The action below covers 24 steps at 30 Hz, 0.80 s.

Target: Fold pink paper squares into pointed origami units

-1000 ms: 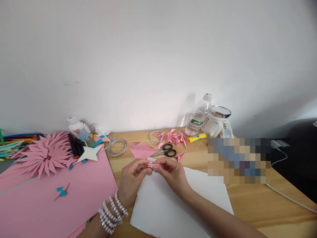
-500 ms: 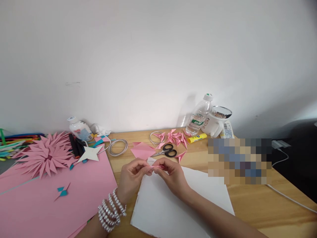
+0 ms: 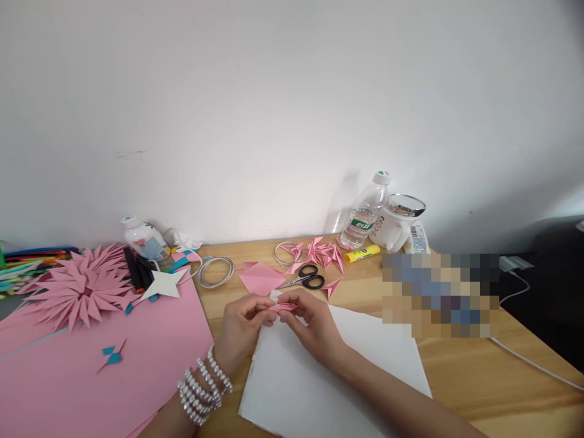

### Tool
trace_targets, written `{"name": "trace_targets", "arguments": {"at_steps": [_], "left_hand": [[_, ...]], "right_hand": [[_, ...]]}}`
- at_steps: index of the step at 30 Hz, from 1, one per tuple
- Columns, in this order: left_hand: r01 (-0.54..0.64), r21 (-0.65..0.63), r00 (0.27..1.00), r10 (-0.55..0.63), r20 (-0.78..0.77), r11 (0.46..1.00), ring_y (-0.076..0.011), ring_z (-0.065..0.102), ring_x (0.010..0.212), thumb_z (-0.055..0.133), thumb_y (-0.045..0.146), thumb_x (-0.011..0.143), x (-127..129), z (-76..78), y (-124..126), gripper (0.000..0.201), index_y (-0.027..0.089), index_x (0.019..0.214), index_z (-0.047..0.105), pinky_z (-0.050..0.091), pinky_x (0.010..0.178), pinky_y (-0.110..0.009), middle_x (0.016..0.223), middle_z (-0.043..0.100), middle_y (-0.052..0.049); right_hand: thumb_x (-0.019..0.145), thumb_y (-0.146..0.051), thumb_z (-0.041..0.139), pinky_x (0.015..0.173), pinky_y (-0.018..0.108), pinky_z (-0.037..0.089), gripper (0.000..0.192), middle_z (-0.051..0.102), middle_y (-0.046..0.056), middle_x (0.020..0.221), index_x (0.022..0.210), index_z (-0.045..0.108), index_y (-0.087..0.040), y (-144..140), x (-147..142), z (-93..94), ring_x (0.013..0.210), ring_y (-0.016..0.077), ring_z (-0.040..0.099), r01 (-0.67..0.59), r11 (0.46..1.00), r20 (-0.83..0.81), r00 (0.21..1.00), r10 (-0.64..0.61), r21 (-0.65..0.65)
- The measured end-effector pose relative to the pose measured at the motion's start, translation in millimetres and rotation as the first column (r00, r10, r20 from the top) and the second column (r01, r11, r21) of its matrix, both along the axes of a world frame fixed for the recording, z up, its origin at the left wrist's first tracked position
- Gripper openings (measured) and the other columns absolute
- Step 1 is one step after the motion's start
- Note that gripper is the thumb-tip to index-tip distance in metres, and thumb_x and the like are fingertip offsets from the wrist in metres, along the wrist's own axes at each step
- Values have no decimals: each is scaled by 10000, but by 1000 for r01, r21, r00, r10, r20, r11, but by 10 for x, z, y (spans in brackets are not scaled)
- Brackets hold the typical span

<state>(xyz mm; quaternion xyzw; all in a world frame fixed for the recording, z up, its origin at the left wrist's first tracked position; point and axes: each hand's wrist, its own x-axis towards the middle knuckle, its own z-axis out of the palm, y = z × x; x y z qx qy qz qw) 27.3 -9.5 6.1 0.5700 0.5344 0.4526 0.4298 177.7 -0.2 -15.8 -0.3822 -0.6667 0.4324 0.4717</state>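
A small folded pink paper piece [image 3: 281,307] is pinched between the fingertips of both hands, just above the far edge of a white sheet [image 3: 337,377]. My left hand [image 3: 239,331], with pearl bracelets on the wrist, grips its left end. My right hand [image 3: 314,325] holds its right end, fingers curled over it. Black-handled scissors [image 3: 306,278] and a flat pink folded square [image 3: 261,277] lie just beyond the hands.
Several small pink folded points [image 3: 322,252], a yellow glue stick [image 3: 362,253], a water bottle [image 3: 366,213] and a white mug [image 3: 398,224] stand at the back. A big pink paper flower [image 3: 79,289], a white star [image 3: 165,282] and a large pink sheet [image 3: 91,359] lie left.
Both hands have shifted slightly while working the pink piece; the fingers have re-gripped it. Everything else on the desk stays where it was.
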Motion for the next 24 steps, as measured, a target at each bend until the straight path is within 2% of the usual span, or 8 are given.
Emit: {"name": "trace_targets", "arguments": {"at_steps": [4, 7, 9, 15, 24], "left_hand": [[92, -82, 994, -86, 73, 992, -156, 610, 619, 620, 260, 682, 28, 29, -6, 110, 150, 693, 611, 510, 605, -287, 688, 640, -32], [155, -152, 981, -133, 144, 976, -167, 627, 648, 601, 288, 706, 46, 27, -22, 148, 155, 767, 581, 522, 622, -312, 724, 665, -43], [153, -177, 978, -124, 167, 972, -169, 629, 617, 595, 289, 708, 49, 16, -26, 157, 152, 784, 577, 527, 608, -319, 686, 667, -39], [131, -143, 968, -95, 231, 981, -167, 627, 571, 583, 270, 721, 34, 16, -9, 127, 146, 748, 574, 533, 585, -320, 629, 655, -28], [137, -128, 967, -104, 234, 982, -173, 636, 578, 580, 284, 731, 38, -8, -15, 140, 150, 768, 576, 539, 587, -329, 629, 660, -29]], "right_hand": [[746, -255, 568, 671, 275, 511, 131, 620, 44, 812, 854, 579, -181, 9, 7, 8, 719, 142, 585, 24, 998, -50, 998, -26, -56], [746, -254, 569, 660, 280, 513, 123, 625, 46, 787, 845, 602, -187, 5, 15, 21, 700, 146, 581, 38, 999, -23, 999, -38, 4], [747, -258, 571, 662, 287, 512, 126, 626, 50, 778, 842, 614, -188, 0, 17, 33, 698, 150, 580, 50, 998, -3, 999, -50, 35], [743, -249, 580, 647, 270, 520, 133, 618, 46, 790, 854, 609, -182, -2, 17, 58, 707, 145, 587, 37, 999, -71, 997, -35, 19], [729, -262, 605, 611, 266, 519, 94, 638, 37, 725, 785, 631, -191, -19, 31, 82, 653, 142, 592, 133, 988, -63, 990, -128, 79]]}}
